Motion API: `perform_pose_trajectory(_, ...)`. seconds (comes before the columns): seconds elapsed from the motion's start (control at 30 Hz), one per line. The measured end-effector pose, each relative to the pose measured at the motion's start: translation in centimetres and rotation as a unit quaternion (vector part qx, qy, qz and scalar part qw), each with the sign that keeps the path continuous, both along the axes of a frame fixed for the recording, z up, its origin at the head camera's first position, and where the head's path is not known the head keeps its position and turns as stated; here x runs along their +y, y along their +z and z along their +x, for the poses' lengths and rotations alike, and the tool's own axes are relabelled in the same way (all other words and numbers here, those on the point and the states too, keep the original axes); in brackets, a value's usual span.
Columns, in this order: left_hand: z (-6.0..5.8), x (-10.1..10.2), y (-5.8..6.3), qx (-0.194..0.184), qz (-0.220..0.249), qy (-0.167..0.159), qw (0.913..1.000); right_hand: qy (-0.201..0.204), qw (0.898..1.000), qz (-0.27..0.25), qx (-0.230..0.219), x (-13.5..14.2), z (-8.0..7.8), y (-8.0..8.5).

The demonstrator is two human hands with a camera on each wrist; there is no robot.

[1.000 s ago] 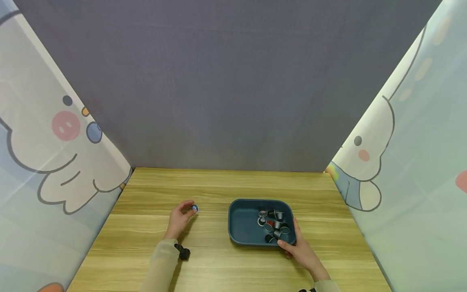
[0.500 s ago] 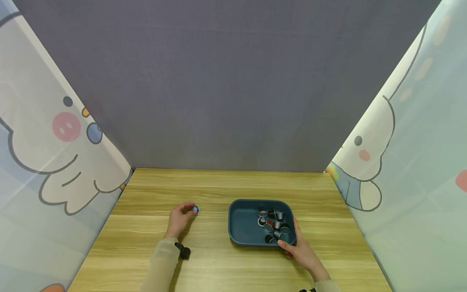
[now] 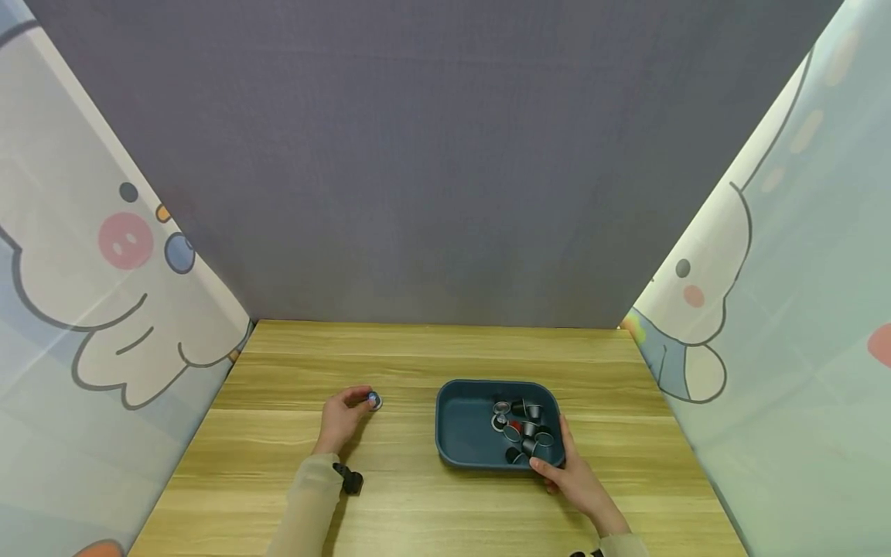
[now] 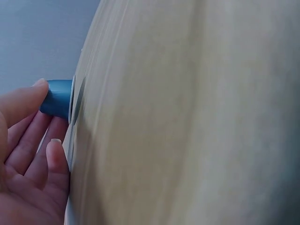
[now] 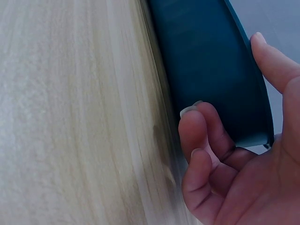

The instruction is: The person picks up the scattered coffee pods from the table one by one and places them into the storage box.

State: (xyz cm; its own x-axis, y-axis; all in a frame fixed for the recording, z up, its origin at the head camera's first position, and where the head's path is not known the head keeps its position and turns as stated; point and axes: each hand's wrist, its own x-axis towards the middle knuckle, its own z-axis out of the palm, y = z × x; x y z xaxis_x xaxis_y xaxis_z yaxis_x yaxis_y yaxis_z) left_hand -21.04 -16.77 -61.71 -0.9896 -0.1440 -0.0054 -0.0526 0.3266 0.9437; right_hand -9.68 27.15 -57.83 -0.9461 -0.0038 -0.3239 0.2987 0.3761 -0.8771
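Note:
A blue coffee capsule (image 4: 58, 98) is pinched between the thumb and fingers of my left hand (image 3: 340, 420), on the left part of the table. In the left wrist view its rim faces the wooden surface, at or just above it; which of the two I cannot tell. My right hand (image 3: 574, 476) grips the near right corner of a dark blue tray (image 3: 465, 463). Its thumb lies over the rim, while in the right wrist view the other fingers (image 5: 193, 129) curl against the outer wall. Several coffee capsules (image 3: 529, 429), black, grey and one red, lie jumbled in the tray's right half.
The wood-grain table (image 3: 404, 495) ends at a grey cloth backdrop (image 3: 438, 193). Cartoon-printed sheets (image 3: 766, 309) stand along both sides. A black strap device (image 3: 350, 480) sits on the left wrist.
The blue capsule in my left hand has shifted very slightly right and toward me. My right hand and the tray have stayed in place.

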Motion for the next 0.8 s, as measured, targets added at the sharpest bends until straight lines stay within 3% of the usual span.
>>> perform_pose_trajectory(0.17,0.1,0.0,0.2,0.0,0.004,0.001,1.0,-0.001,1.0,0.0,0.002,0.0,0.0,0.0)
perform_pose_trajectory(0.5,0.3,-0.8,2.0,-0.013,0.002,-0.011,0.9999,0.0,1.0,-0.001,0.0,0.0,0.0,0.0)
perform_pose_trajectory(0.8,0.1,-0.1,4.3,0.023,0.002,-0.021,0.9995,0.001,1.0,0.002,-0.001,0.1,0.0,-0.1)
